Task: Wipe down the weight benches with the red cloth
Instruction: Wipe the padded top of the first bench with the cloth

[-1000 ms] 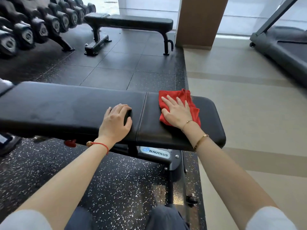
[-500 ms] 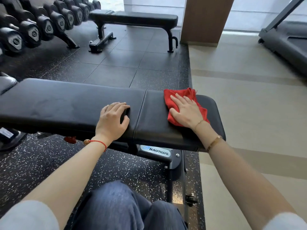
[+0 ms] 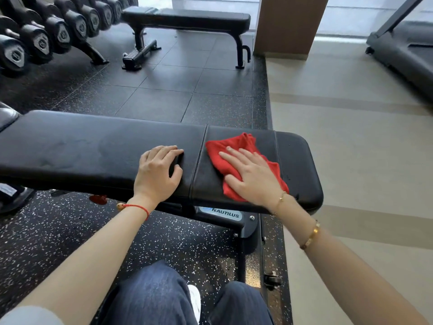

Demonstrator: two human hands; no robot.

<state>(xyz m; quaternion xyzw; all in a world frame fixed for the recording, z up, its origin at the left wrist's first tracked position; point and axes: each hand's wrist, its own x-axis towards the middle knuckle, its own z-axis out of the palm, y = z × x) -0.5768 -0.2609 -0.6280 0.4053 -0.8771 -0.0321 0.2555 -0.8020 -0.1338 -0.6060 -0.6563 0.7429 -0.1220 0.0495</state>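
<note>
A long black padded weight bench (image 3: pixel 82 151) lies across the view in front of me. On its right seat pad lies the crumpled red cloth (image 3: pixel 228 152). My right hand (image 3: pixel 251 175) presses flat on the cloth with straight, spread fingers. My left hand (image 3: pixel 158 173) rests on the pad just left of the seam, fingers loosely bent, holding nothing. A second black flat bench (image 3: pixel 187 18) stands farther back on the dark floor tiles.
A dumbbell rack (image 3: pixel 54 31) fills the far left. A brown pillar (image 3: pixel 288 24) stands behind the far bench, a treadmill (image 3: pixel 407 50) at far right on beige floor. My knees in blue jeans (image 3: pixel 152 296) are below the bench frame (image 3: pixel 225 215).
My right hand has slid the red cloth a little leftward on the seat pad toward the seam. The left hand has stayed put. My knees have come into view.
</note>
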